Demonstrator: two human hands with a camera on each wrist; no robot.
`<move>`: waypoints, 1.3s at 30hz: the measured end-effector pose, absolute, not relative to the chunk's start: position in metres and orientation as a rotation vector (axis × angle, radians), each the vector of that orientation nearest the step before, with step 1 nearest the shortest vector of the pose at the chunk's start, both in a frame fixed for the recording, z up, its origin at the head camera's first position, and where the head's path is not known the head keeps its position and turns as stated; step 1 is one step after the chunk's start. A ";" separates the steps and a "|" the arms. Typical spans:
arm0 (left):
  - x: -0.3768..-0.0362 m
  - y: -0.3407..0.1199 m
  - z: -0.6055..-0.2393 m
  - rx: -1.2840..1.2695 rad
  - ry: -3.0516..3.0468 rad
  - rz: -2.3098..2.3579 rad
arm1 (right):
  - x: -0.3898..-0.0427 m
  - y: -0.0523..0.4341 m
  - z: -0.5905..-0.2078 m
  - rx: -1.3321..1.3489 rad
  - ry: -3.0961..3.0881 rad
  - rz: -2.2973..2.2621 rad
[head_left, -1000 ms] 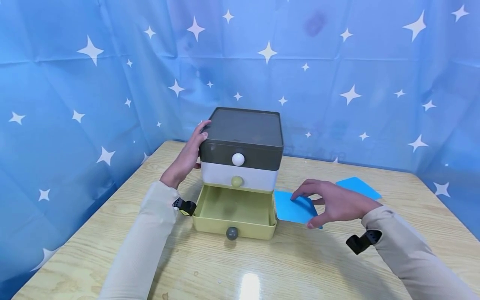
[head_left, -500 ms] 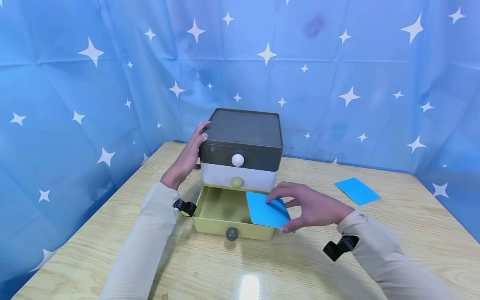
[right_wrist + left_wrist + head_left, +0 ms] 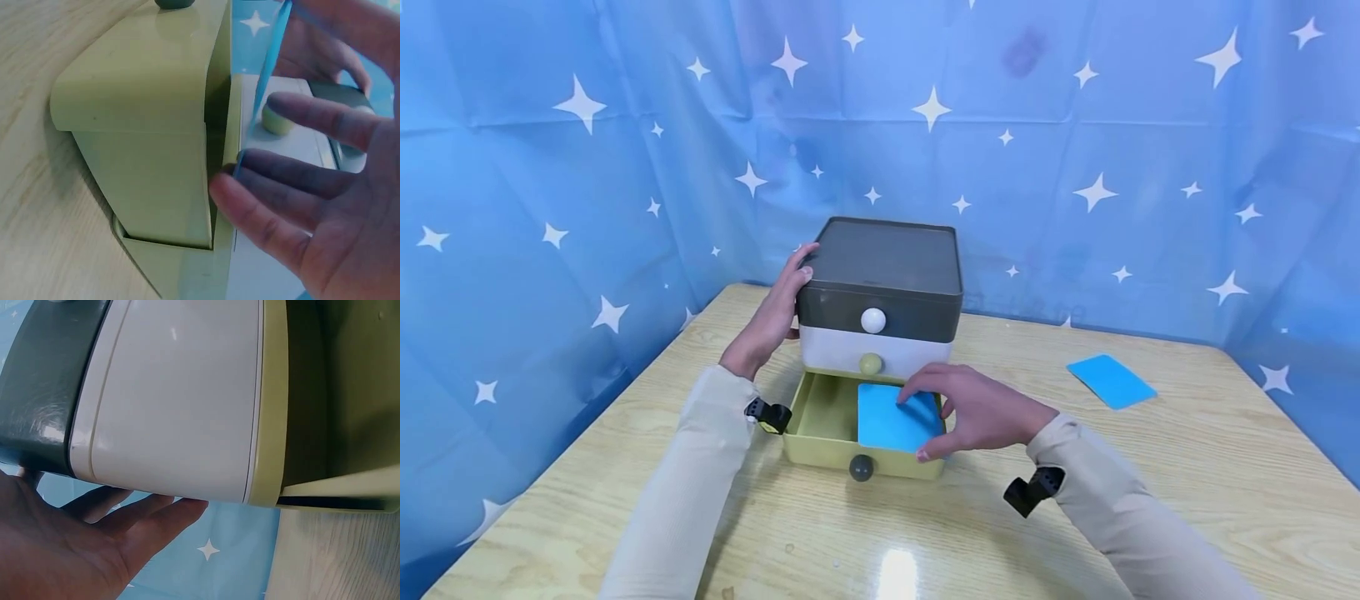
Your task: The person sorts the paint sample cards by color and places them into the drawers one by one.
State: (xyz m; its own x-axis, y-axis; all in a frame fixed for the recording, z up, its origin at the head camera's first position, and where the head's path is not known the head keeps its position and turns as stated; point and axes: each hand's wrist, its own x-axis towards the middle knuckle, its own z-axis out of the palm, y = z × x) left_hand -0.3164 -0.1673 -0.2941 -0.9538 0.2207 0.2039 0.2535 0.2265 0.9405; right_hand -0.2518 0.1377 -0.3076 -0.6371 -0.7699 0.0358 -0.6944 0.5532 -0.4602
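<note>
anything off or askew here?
Nothing damaged or spilled. The right hand holds a blue card over the open bottom drawer; the left hand rests on the organizer. A second blue card lies apart on the table.

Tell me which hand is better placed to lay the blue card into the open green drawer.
Right. The right hand already pinches the blue card above the open green drawer. The left hand rests flat against the side of the drawer unit, probably steadying it.
</note>
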 end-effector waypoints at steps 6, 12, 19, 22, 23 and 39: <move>-0.317 -0.167 -0.296 -0.463 -2.438 -1.891 | -0.254 0.131 -0.309 -1.168 2.649 -0.572; -0.317 -0.166 -0.294 -0.466 -2.436 -1.891 | -0.254 0.132 -0.310 -1.147 2.664 -0.556; -0.316 -0.166 -0.296 -0.459 -2.445 -1.892 | -0.254 0.133 -0.314 -1.149 2.666 -0.584; -0.316 -0.167 -0.295 -0.464 -2.437 -1.899 | -0.255 0.133 -0.315 -1.200 2.662 -0.596; -0.316 -0.167 -0.295 -0.466 -2.435 -1.897 | -0.255 0.133 -0.314 -1.216 2.657 -0.605; -0.317 -0.166 -0.295 -0.464 -2.435 -1.873 | -0.257 0.142 -0.315 -1.225 2.630 -0.693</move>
State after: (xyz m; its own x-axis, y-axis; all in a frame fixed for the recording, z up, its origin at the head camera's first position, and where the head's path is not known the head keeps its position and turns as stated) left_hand -0.3168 -0.1662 -0.2953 -0.9548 0.2132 0.2071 0.2549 0.2288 0.9395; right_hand -0.2574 0.1422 -0.3149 -0.6525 -0.7561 0.0504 -0.6828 0.5578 -0.4719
